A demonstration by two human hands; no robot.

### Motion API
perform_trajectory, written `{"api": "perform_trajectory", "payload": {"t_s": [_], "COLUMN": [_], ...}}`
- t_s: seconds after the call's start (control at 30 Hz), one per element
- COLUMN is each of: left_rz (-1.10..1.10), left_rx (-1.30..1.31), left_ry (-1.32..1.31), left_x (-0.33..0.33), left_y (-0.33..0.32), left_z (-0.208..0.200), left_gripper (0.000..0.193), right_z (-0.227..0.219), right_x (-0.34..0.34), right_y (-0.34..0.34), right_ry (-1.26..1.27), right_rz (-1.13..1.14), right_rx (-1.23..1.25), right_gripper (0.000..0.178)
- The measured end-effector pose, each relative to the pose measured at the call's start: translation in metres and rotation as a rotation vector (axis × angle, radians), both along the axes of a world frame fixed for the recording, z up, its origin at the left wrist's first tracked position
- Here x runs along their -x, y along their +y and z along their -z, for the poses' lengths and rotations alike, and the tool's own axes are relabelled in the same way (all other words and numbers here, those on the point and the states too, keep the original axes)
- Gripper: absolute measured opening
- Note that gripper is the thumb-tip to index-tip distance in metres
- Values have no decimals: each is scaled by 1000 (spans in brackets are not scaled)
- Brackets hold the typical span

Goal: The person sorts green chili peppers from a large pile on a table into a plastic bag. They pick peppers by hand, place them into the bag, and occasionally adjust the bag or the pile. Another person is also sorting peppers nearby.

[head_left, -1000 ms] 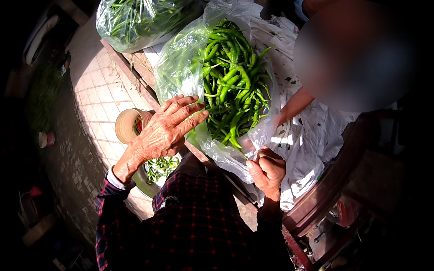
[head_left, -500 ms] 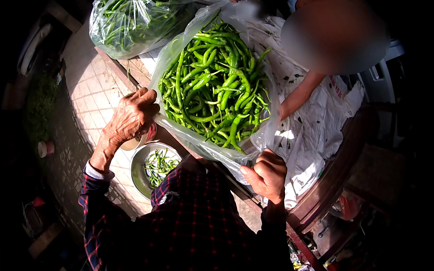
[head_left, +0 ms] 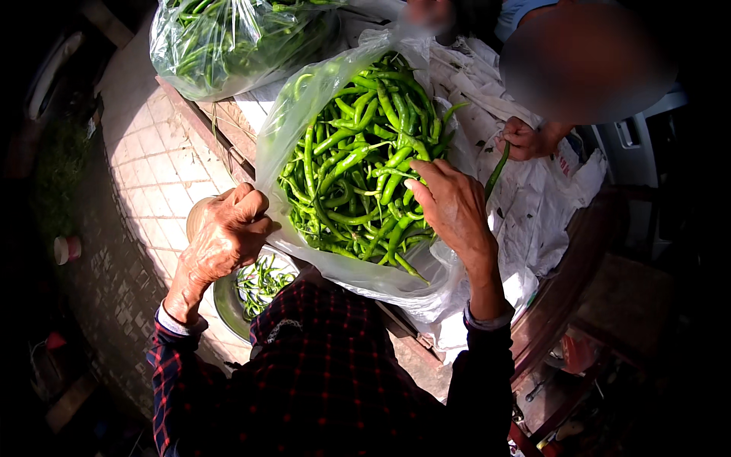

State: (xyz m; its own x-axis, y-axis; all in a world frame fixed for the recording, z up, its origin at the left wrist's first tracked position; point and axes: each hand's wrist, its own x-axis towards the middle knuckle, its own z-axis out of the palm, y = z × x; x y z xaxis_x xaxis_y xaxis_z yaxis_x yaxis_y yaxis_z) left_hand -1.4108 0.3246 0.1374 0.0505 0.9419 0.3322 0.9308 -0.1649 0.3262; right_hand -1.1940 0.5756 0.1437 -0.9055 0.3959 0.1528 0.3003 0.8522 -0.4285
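A clear plastic bag stands wide at the mouth in front of me, heaped with long green chili peppers. My left hand is closed on the bag's left rim. Over the right side of the heap, my right hand has its fingers stretched out, touching or just above the peppers. I see nothing held in it. Across from me at the right, another person's hand holds a single green pepper that hangs down.
Another clear bag of green peppers stands at the upper left. White sacking lies under the bag and to its right. By my lap sits a metal bowl with some small green pieces. A wooden chair is at the right.
My right hand has let go of the bag's near rim and moved up over the peppers. The other person's hand has moved away from the bag and now shows a pepper.
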Motion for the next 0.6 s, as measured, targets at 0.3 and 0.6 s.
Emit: {"api": "perform_trajectory", "payload": {"t_s": [0.3, 0.6], "left_rz": [29, -39], "left_rx": [-13, 127], "left_ry": [-28, -291], "left_x": [6, -3], "left_y": [0, 10], "left_z": [11, -2], "left_gripper": [32, 45], "right_z": [70, 2], "right_x": [38, 7], "right_y": [11, -45], "right_ry": [-220, 205], "right_rz": [-176, 73], "right_rx": [-93, 367], "right_gripper": [9, 17]}}
